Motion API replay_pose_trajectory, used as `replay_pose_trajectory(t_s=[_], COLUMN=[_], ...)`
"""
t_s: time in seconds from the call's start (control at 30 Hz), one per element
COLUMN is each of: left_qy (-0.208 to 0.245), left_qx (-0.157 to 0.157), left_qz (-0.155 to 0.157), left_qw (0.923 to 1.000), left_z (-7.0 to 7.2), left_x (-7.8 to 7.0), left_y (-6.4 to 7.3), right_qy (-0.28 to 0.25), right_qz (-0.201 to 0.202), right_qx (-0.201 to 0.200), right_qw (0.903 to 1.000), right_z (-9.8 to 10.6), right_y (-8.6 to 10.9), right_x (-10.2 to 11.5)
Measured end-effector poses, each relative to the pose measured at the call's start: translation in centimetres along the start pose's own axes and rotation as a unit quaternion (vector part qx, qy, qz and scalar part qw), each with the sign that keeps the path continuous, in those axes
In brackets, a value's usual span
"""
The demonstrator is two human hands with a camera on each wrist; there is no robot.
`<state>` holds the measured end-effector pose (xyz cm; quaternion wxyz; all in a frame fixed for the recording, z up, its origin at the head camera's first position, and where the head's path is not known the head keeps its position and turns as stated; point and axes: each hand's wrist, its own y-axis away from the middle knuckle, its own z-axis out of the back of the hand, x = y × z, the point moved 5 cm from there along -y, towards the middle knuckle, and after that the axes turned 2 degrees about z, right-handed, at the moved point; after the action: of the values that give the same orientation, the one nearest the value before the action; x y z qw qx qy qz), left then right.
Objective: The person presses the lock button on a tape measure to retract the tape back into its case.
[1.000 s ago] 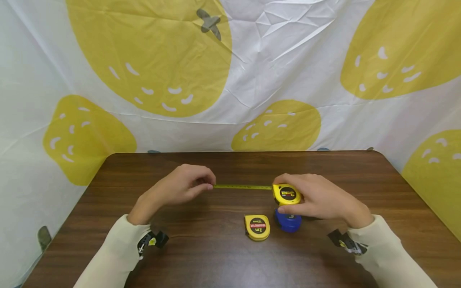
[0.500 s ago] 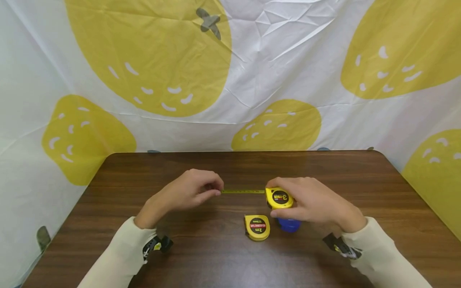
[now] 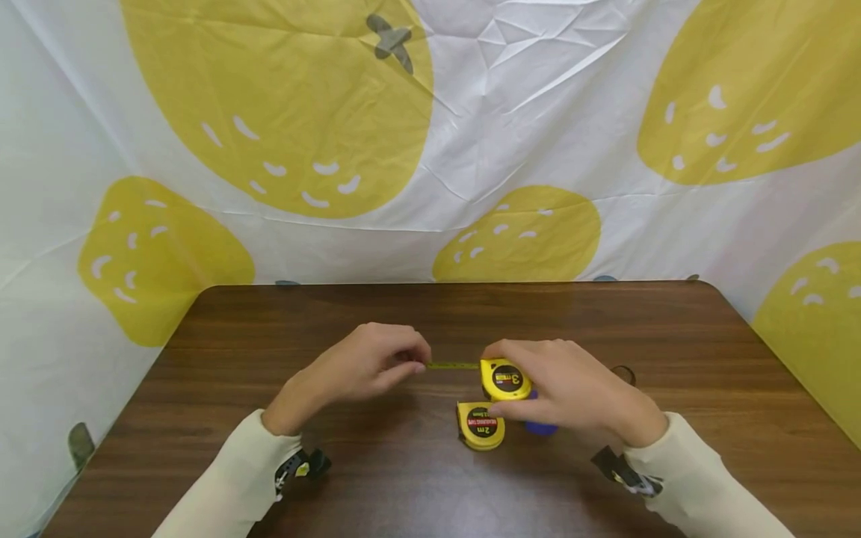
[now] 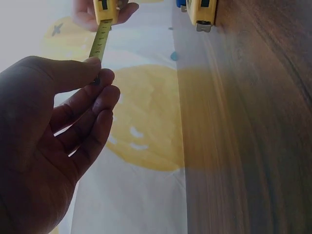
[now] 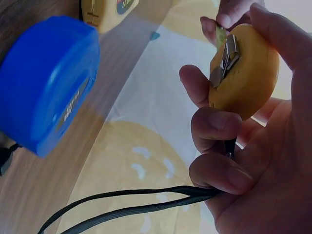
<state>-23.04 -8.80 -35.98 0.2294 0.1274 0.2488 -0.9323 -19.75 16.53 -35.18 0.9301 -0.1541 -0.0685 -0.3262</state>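
Observation:
My right hand (image 3: 568, 385) grips a yellow 3 m tape measure (image 3: 506, 379) by its case, label facing up. A black wrist strap (image 5: 141, 208) trails from that hand in the right wrist view. Between thumb and fingers, my left hand (image 3: 366, 362) pinches the end of the pulled-out yellow blade (image 4: 100, 40). A short stretch of blade (image 3: 454, 365) spans the two hands above the table. Just below the held case lies a yellow 2 m tape measure (image 3: 480, 427). Partly hidden under my right hand is a blue tape measure (image 5: 51, 83).
The brown wooden table (image 3: 403, 486) has rounded far corners. A white cloth (image 3: 471, 149) printed with yellow fruit hangs behind it and at both sides. Dark straps with small devices sit on both wrists.
Both hands have drawn closer together and slightly nearer the person, and the exposed blade has become shorter. The held case now overlaps the 2 m tape measure's top edge; the blue one is more covered.

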Motion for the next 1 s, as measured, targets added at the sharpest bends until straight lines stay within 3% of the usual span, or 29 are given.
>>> replay_pose_trajectory(t_s=[0.47,1.0], left_qy=[0.015,0.026], left_qx=[-0.034,-0.043], left_qz=[-0.017,-0.041], left_qw=[0.9992,0.9979], left_z=[-0.8,-1.5], left_x=[-1.1,-2.3], left_y=[-0.6,-1.1], right_qy=[-0.002,-0.016], right_qz=[-0.001,0.008], right_qx=[-0.021,-0.025], right_qw=[0.9998,0.9995], right_z=[-0.8,-1.5], right_y=[-0.4,-0.7], right_x=[1.2,2.3])
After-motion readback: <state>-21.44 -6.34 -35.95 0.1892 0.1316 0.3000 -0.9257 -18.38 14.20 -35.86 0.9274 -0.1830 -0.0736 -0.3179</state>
